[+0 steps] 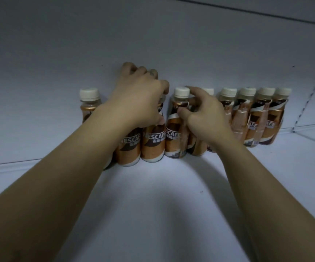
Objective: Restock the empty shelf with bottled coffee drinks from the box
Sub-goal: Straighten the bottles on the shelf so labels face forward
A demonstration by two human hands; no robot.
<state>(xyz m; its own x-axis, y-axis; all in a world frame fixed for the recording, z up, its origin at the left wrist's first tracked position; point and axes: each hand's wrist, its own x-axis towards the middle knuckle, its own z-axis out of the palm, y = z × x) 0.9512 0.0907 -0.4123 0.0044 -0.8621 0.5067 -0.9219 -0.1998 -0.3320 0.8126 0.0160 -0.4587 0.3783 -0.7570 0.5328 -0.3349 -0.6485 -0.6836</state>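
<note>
This is looking like a shop aisle. A white metal shelf [152, 205] is carrying a single row of identical coffee bottles [255, 121], all wearing cream caps and the same brown-and-gold label, standing side by side against a plain white back panel [152, 35]. At the right, a slotted upright strip [311, 95] is running up the panel, as on store racking.

Dim bluish light is filling the shelf [152, 214]; forearms [58, 176] are casting soft shadows on it, and wide-angle distortion is bending its back edge.
</note>
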